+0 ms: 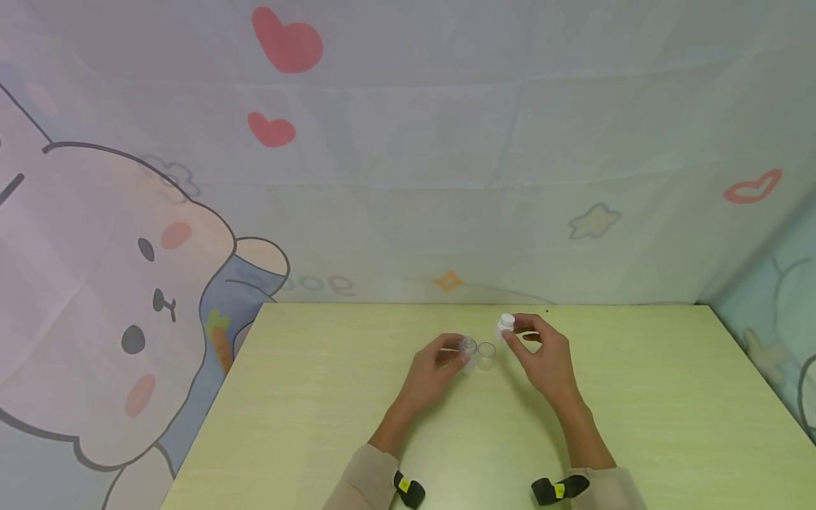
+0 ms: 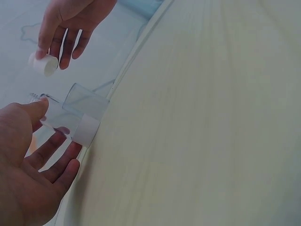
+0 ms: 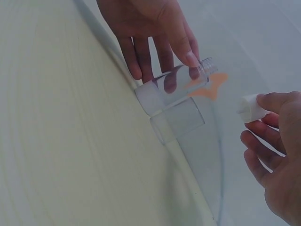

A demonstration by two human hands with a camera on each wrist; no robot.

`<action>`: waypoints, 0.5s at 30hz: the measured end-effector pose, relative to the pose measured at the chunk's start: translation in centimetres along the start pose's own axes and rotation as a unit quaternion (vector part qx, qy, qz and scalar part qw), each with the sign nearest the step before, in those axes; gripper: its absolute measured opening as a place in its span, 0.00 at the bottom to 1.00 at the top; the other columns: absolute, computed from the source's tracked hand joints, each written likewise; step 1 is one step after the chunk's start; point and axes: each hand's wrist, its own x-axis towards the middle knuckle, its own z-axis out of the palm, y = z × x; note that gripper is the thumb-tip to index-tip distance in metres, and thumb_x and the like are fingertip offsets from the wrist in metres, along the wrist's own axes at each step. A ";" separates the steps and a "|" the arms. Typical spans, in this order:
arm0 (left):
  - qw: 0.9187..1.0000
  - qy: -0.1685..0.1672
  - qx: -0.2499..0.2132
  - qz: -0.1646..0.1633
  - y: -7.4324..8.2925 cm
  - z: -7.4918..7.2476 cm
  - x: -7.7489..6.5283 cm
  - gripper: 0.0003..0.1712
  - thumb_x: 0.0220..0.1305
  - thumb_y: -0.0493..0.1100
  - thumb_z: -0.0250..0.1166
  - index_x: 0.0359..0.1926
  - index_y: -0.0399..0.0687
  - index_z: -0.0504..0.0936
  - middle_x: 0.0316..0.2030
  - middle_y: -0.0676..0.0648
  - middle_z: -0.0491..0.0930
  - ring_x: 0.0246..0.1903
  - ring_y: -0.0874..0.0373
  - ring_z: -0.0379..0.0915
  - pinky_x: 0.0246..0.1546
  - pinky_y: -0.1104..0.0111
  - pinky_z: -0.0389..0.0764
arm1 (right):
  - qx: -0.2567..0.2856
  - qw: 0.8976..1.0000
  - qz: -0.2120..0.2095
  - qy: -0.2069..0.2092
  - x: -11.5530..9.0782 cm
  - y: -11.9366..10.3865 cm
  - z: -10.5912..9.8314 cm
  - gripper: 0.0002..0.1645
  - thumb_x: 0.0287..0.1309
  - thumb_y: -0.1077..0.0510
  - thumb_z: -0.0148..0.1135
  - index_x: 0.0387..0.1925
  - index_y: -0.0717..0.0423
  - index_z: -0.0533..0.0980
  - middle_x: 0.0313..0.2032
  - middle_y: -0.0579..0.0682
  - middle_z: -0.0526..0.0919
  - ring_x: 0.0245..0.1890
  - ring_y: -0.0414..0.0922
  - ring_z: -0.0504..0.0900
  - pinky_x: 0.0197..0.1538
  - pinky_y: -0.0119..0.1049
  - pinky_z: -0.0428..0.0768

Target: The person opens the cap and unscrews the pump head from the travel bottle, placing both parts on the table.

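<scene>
My left hand holds a clear bottle upright on the table, thumb on one side and fingers on the other. Its threaded neck is uncovered, and a whitish band shows at its bottom. Right beside the bottle stands a clear, open-topped cup. Up and to the right, my right hand pinches a white cap between thumb and fingers, in the air and apart from the bottle. The cap's hollow end points downward in the left wrist view.
The pale wooden table reaches back to a printed cloth with hearts and a cartoon animal. Black wrist cameras are strapped over both sleeves. A dark cable-like loop shows at the far right edge.
</scene>
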 end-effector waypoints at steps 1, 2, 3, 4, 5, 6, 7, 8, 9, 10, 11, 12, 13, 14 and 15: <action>1.000 -0.001 0.000 0.000 0.0 0.0 0.0 0.20 0.77 0.51 0.66 0.66 0.58 0.80 0.59 0.51 0.84 0.59 0.52 0.83 0.60 0.60 0.83 | 0.001 1.000 0.001 0.000 0.0 0.0 0.0 0.16 0.68 0.57 0.73 0.54 0.57 0.83 0.46 0.49 0.89 0.47 0.42 0.85 0.52 0.47 0.85; 1.000 0.000 0.000 0.000 0.0 0.0 0.0 0.20 0.77 0.51 0.66 0.66 0.58 0.80 0.59 0.51 0.84 0.58 0.52 0.83 0.61 0.60 0.83 | 0.001 1.000 0.002 -0.001 0.0 0.1 0.0 0.16 0.68 0.57 0.73 0.54 0.57 0.83 0.46 0.49 0.89 0.46 0.41 0.85 0.52 0.45 0.85; 1.000 0.002 -0.001 0.000 0.2 0.1 -0.1 0.20 0.78 0.49 0.66 0.66 0.56 0.80 0.59 0.49 0.84 0.59 0.50 0.83 0.61 0.58 0.83 | 0.002 1.000 0.003 -0.001 0.0 0.1 0.0 0.16 0.69 0.57 0.73 0.54 0.57 0.83 0.46 0.49 0.89 0.46 0.41 0.85 0.52 0.42 0.85; 1.000 0.003 -0.003 -0.001 0.2 0.1 -0.1 0.20 0.78 0.48 0.66 0.66 0.55 0.80 0.59 0.48 0.83 0.59 0.48 0.83 0.61 0.56 0.83 | 0.003 1.000 0.003 0.000 0.0 0.2 -0.1 0.15 0.69 0.57 0.73 0.54 0.57 0.83 0.46 0.49 0.89 0.46 0.42 0.85 0.52 0.39 0.84; 1.000 0.005 -0.003 -0.001 0.2 0.1 -0.1 0.20 0.78 0.47 0.66 0.66 0.54 0.80 0.59 0.48 0.83 0.59 0.48 0.83 0.61 0.56 0.83 | 0.004 1.000 0.002 0.000 0.0 0.3 -0.1 0.15 0.69 0.57 0.72 0.54 0.57 0.83 0.46 0.49 0.90 0.46 0.42 0.85 0.51 0.36 0.84; 1.000 0.007 -0.004 -0.002 0.3 0.1 -0.1 0.20 0.77 0.46 0.66 0.66 0.54 0.80 0.59 0.48 0.83 0.59 0.48 0.82 0.61 0.55 0.83 | 0.004 1.000 0.003 0.001 0.0 0.4 -0.1 0.15 0.69 0.57 0.72 0.54 0.57 0.83 0.46 0.49 0.90 0.46 0.41 0.85 0.51 0.35 0.84; 1.000 0.008 -0.005 -0.002 0.3 0.1 -0.1 0.20 0.77 0.46 0.67 0.66 0.54 0.80 0.58 0.47 0.83 0.59 0.47 0.83 0.60 0.54 0.83 | 0.005 1.000 0.003 0.002 0.0 0.4 -0.1 0.15 0.69 0.57 0.72 0.54 0.57 0.83 0.46 0.49 0.89 0.46 0.41 0.85 0.51 0.35 0.84; 1.000 0.009 -0.009 -0.003 0.3 0.1 -0.2 0.19 0.77 0.45 0.67 0.66 0.54 0.80 0.58 0.47 0.83 0.58 0.47 0.83 0.60 0.53 0.83 | 0.006 1.000 0.004 0.003 0.0 0.5 -0.1 0.15 0.69 0.57 0.72 0.54 0.57 0.83 0.46 0.49 0.89 0.46 0.41 0.85 0.51 0.34 0.84; 1.000 0.010 -0.011 -0.004 0.4 0.1 -0.2 0.19 0.77 0.44 0.67 0.65 0.54 0.80 0.58 0.47 0.83 0.58 0.47 0.83 0.60 0.53 0.83 | 0.009 1.000 0.004 0.005 0.0 0.5 0.0 0.16 0.69 0.57 0.72 0.55 0.57 0.83 0.46 0.50 0.89 0.46 0.42 0.85 0.51 0.36 0.84; 1.000 0.009 -0.012 -0.003 0.2 0.0 -0.1 0.19 0.77 0.46 0.67 0.65 0.56 0.80 0.58 0.48 0.84 0.58 0.49 0.83 0.60 0.54 0.83 | 0.012 1.000 0.005 0.006 0.0 0.5 0.0 0.16 0.69 0.58 0.72 0.55 0.57 0.83 0.46 0.50 0.89 0.45 0.42 0.85 0.51 0.39 0.85; 1.000 0.008 -0.012 -0.002 0.2 0.0 -0.1 0.19 0.77 0.47 0.67 0.65 0.58 0.81 0.58 0.49 0.84 0.58 0.50 0.83 0.60 0.55 0.84 | 0.014 1.000 0.005 0.007 0.0 0.4 0.0 0.17 0.69 0.59 0.73 0.56 0.57 0.82 0.46 0.50 0.89 0.45 0.43 0.85 0.52 0.42 0.85; 1.000 0.008 -0.014 -0.002 0.2 -0.1 -0.1 0.19 0.76 0.47 0.67 0.65 0.58 0.81 0.57 0.50 0.84 0.58 0.50 0.83 0.60 0.56 0.84 | 0.016 1.000 0.006 0.008 0.0 0.4 0.0 0.18 0.68 0.59 0.73 0.56 0.57 0.82 0.46 0.51 0.89 0.46 0.43 0.85 0.52 0.44 0.85; 1.000 0.007 -0.016 -0.001 0.2 -0.1 -0.1 0.19 0.76 0.47 0.68 0.65 0.58 0.81 0.57 0.50 0.84 0.58 0.50 0.83 0.60 0.56 0.84 | 0.019 1.000 0.006 0.009 0.0 0.4 0.0 0.18 0.68 0.59 0.73 0.57 0.57 0.82 0.46 0.51 0.89 0.46 0.45 0.86 0.51 0.45 0.85; 1.000 0.006 -0.017 -0.001 0.1 -0.1 -0.1 0.19 0.76 0.47 0.68 0.65 0.58 0.81 0.57 0.50 0.84 0.58 0.51 0.83 0.60 0.57 0.84 | 0.021 1.000 0.006 0.009 0.0 0.5 0.0 0.18 0.68 0.60 0.73 0.57 0.57 0.82 0.46 0.51 0.89 0.46 0.45 0.86 0.51 0.45 0.85; 1.000 0.005 -0.016 -0.001 0.1 -0.1 -0.1 0.19 0.76 0.47 0.68 0.65 0.58 0.81 0.57 0.50 0.84 0.58 0.51 0.83 0.60 0.57 0.84 | 0.021 1.000 0.006 0.008 -0.1 0.5 0.0 0.19 0.68 0.60 0.73 0.57 0.57 0.82 0.46 0.52 0.89 0.46 0.46 0.86 0.51 0.45 0.85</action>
